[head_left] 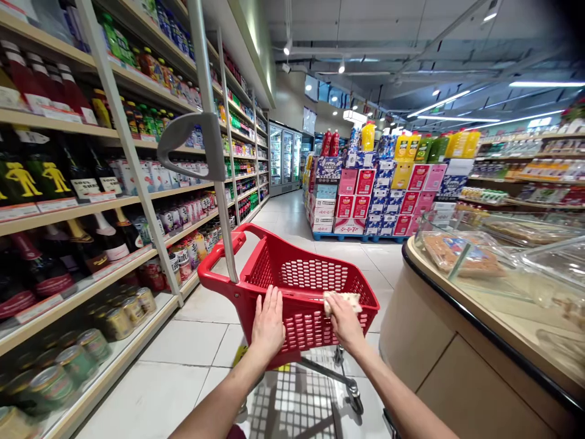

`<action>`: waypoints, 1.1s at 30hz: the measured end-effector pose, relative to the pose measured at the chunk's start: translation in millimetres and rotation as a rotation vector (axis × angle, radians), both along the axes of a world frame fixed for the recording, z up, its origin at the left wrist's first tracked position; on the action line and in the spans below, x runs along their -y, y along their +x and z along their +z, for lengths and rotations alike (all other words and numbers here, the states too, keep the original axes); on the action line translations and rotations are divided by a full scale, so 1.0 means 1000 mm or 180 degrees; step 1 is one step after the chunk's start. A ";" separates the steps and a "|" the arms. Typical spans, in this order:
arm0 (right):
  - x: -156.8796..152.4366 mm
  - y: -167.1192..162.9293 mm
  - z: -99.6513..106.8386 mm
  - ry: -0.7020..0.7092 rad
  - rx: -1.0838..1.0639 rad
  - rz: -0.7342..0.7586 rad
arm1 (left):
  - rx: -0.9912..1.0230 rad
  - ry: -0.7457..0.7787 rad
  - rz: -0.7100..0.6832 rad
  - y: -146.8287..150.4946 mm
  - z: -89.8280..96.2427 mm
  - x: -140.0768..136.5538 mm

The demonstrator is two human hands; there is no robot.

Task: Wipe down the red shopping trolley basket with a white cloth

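Observation:
A red plastic shopping cart with a perforated basket stands in front of me, its side turned towards me. My left hand lies flat against the near side of the basket, fingers stretched out and holding nothing. On the near rim, further right, my right hand is closed on a pale, patterned cloth and presses it against the red plastic. The right palm and part of the cloth are hidden. At the cart's left end rises a metal pole with a grey plastic handle.
Shelves of bottles and cans line the left side. A counter with packaged food stands close on the right. Beyond the cart are stacked drink cartons and glass-door fridges. Pale tiles cover the floor.

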State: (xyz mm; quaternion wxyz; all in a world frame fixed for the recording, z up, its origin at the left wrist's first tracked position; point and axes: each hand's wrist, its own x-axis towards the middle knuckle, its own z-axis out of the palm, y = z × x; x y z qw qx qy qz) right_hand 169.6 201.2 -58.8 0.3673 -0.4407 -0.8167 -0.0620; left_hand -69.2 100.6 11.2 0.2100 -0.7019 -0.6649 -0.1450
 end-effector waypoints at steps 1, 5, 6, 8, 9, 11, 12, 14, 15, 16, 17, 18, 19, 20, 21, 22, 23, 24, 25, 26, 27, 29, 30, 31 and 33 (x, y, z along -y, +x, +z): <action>0.000 -0.002 0.001 0.0002 0.0025 0.0121 | -0.0019 -0.0010 -0.0020 -0.001 0.000 0.001; -0.001 0.004 0.002 -0.0152 -0.0081 -0.0309 | -0.0104 -0.0066 -0.0113 -0.003 0.002 0.003; 0.000 0.000 0.004 -0.0162 -0.0120 -0.0381 | -0.0105 -0.0070 -0.0109 -0.002 0.002 0.003; 0.006 -0.023 0.009 -0.0095 -0.0184 -0.0245 | -0.0086 -0.0063 -0.0071 0.001 0.003 0.003; 0.009 -0.038 0.013 -0.0034 -0.0207 -0.0082 | -0.0076 -0.0062 -0.0052 0.002 0.003 0.003; 0.015 -0.061 0.020 0.0056 -0.0217 0.0243 | -0.0086 -0.0085 -0.0060 0.001 0.004 0.004; 0.017 -0.064 0.021 0.0057 -0.0206 0.0342 | -0.0109 -0.0113 -0.0091 0.000 0.005 0.004; 0.016 -0.050 0.018 -0.0016 -0.0158 0.0400 | -0.0168 -0.0178 -0.0155 -0.003 0.006 0.006; 0.014 -0.035 0.014 -0.0056 -0.0133 0.0360 | -0.0190 -0.0208 -0.0167 -0.004 0.006 0.008; 0.011 -0.018 0.008 -0.0071 -0.0127 0.0266 | -0.0202 -0.0241 -0.0165 -0.004 0.007 0.009; 0.008 -0.001 0.002 -0.0053 -0.0148 0.0115 | -0.0200 -0.0279 -0.0155 -0.004 0.008 0.010; 0.006 0.011 -0.004 -0.0007 -0.0182 -0.0064 | -0.0187 -0.0320 -0.0141 -0.003 0.009 0.011; 0.005 0.016 -0.007 0.0038 -0.0227 -0.0202 | -0.0164 -0.0365 -0.0131 -0.001 0.010 0.012; 0.006 0.014 -0.008 0.0064 -0.0261 -0.0267 | -0.0136 -0.0406 -0.0127 0.002 0.011 0.013; 0.009 0.003 -0.007 0.0074 -0.0287 -0.0245 | -0.0107 -0.0438 -0.0126 0.005 0.012 0.013; 0.014 -0.014 -0.003 0.0071 -0.0301 -0.0126 | -0.0080 -0.0458 -0.0125 0.008 0.012 0.013; 0.019 -0.036 0.003 0.0040 -0.0295 0.0052 | -0.0056 -0.0467 -0.0124 0.010 0.012 0.013; 0.024 -0.058 0.010 0.0059 -0.0318 0.0240 | -0.0041 -0.0466 -0.0133 0.012 0.012 0.013; 0.028 -0.078 0.017 0.0091 -0.0344 0.0405 | -0.0047 -0.0456 -0.0175 0.012 0.012 0.014; 0.030 -0.091 0.023 0.0107 -0.0353 0.0532 | -0.0073 -0.0424 -0.0249 0.009 0.012 0.015; 0.031 -0.098 0.026 0.0121 -0.0346 0.0631 | -0.0110 -0.0353 -0.0335 0.005 0.013 0.017; 0.029 -0.086 0.024 0.0097 -0.0302 0.0676 | -0.0155 -0.0063 -0.0453 -0.013 0.019 0.021; 0.026 -0.072 0.019 0.0075 -0.0279 0.0619 | -0.0119 0.0159 -0.0391 -0.026 0.025 0.024; 0.023 -0.056 0.012 0.0055 -0.0281 0.0524 | -0.0027 0.0404 -0.0199 -0.040 0.031 0.026; 0.016 -0.031 0.000 0.0071 -0.0335 0.0255 | 0.0260 0.0811 0.0435 -0.070 0.048 0.029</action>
